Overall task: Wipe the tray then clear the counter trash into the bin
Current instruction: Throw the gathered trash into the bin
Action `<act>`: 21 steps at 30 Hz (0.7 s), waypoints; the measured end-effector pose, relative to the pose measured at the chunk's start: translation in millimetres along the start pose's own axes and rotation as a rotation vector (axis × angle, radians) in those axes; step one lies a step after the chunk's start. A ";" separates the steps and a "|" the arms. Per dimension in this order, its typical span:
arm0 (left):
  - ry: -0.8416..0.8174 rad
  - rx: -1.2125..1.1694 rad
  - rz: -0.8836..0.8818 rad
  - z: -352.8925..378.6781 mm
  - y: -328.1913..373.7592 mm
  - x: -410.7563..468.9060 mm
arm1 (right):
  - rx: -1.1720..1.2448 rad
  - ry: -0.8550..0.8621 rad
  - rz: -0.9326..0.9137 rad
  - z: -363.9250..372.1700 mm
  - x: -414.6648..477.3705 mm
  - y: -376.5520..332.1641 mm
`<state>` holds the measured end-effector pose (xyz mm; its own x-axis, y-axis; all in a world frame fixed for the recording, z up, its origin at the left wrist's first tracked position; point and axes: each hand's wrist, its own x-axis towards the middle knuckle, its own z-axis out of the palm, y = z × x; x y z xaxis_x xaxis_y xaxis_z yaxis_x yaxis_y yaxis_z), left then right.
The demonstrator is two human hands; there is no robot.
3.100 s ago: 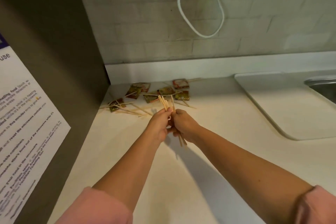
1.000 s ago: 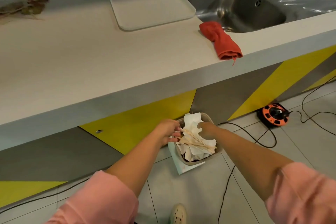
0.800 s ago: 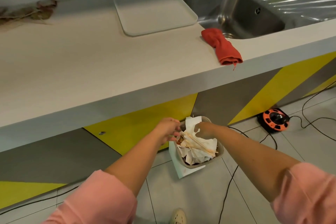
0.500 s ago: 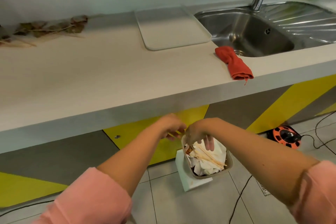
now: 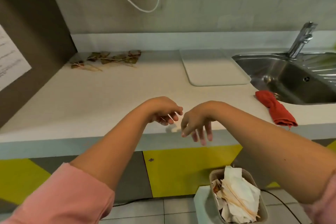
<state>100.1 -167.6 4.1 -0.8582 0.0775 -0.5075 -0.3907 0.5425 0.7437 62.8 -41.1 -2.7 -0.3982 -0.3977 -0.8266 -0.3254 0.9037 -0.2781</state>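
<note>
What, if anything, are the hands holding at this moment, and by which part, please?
Nothing: the left hand and right hand hang open and empty above the counter edge.

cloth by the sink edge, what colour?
Red. The cloth lies crumpled on the counter edge beside the sink; only the head view shows it.
</note>
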 end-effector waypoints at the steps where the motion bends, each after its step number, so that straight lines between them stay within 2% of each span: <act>1: 0.043 -0.013 0.006 -11.5 -2.5 -1.2 | 0.008 0.075 -0.037 -7.6 1.7 -8.5; 5: 0.222 -0.077 0.019 -58.1 -19.3 -0.1 | 0.040 0.299 -0.162 -37.0 14.3 -44.2; 21: 0.476 -0.143 -0.058 -243.4 -107.5 31.4 | 0.030 0.512 -0.208 -133.8 118.3 -175.4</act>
<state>34.1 -427.1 14.1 -0.8773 -0.3578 -0.3198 -0.4557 0.4121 0.7890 -42.0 -267.9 13.8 -0.6967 -0.5878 -0.4112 -0.4203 0.7990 -0.4301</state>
